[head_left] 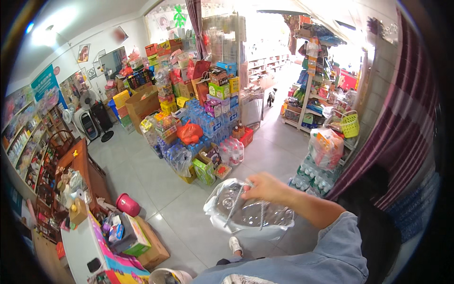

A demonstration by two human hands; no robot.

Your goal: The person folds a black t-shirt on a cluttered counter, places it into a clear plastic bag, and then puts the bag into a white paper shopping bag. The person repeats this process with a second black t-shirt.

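Observation:
My right hand is closed around the grey rope handles of a white bag. The bag hangs from that hand in front of my body, above the tiled floor. Through its wide top I see shiny clear plastic bottles filling it; their lower parts are hidden by the bag's side. My right arm reaches in from the right in a blue-grey short sleeve. My left hand does not show.
Water bottle packs and stacked boxes rise ahead. A pink bucket stands at left by a wooden desk. On the right, a stuffed plastic bag sits on bottle packs beside a purple curtain. A bright doorway lies beyond.

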